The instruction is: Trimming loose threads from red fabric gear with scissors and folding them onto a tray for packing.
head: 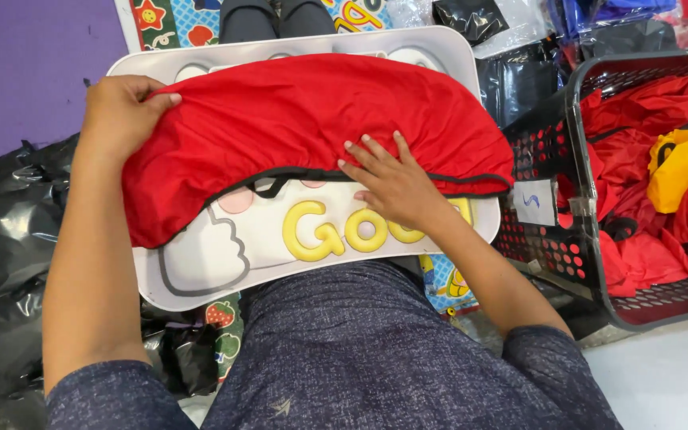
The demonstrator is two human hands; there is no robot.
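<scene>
while the red fabric cover (304, 127) lies draped over the white lap tray (224, 263), the left hand (121, 111) pinches its far-left edge and the right hand (392, 187) presses flat, fingers spread, on soft, light, likely slippery cloth best gripped at its black-trimmed hem.

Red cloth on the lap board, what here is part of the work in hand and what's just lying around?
In hand: red cloth, white lap board, left hand gripping the cloth's edge, right hand pressing it flat.

Lying about: black basket of red and yellow fabric, black plastic bags, colourful mat.

Left hand (125, 111) grips red cloth (304, 119) — right hand (396, 185) flat.
</scene>
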